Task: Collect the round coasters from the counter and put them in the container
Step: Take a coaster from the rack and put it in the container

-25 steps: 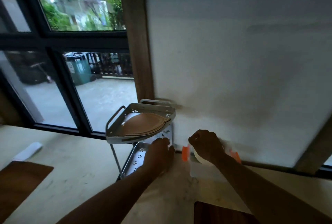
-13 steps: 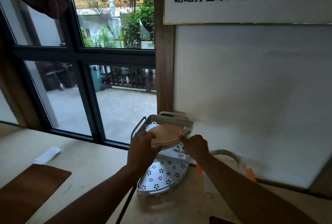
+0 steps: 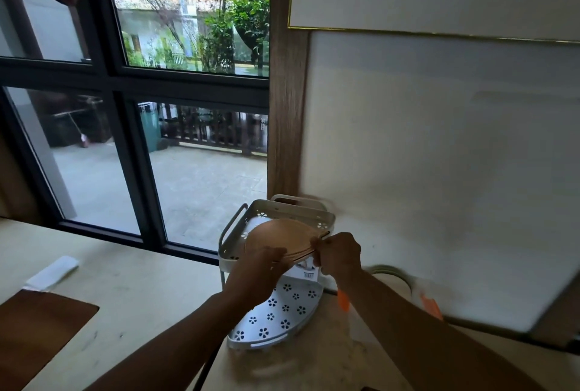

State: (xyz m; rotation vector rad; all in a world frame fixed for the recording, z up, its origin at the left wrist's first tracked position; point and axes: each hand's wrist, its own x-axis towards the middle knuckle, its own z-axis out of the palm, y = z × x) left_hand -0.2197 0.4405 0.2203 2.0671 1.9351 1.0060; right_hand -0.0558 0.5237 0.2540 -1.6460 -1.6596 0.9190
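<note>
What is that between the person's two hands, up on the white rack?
In the head view, a stack of round tan coasters lies between the left hand and right hand, resting in the rack's top tray.

Two-tier corner rack stands on the tabletop against the wall, just right of the window. Stack of round coasters lies in the upper tier; lower tier directly below. Left hand at the stack's near edge, right hand at its right edge. Lidded container, possibly, right of the rack, blurred. Mat far left.
</note>
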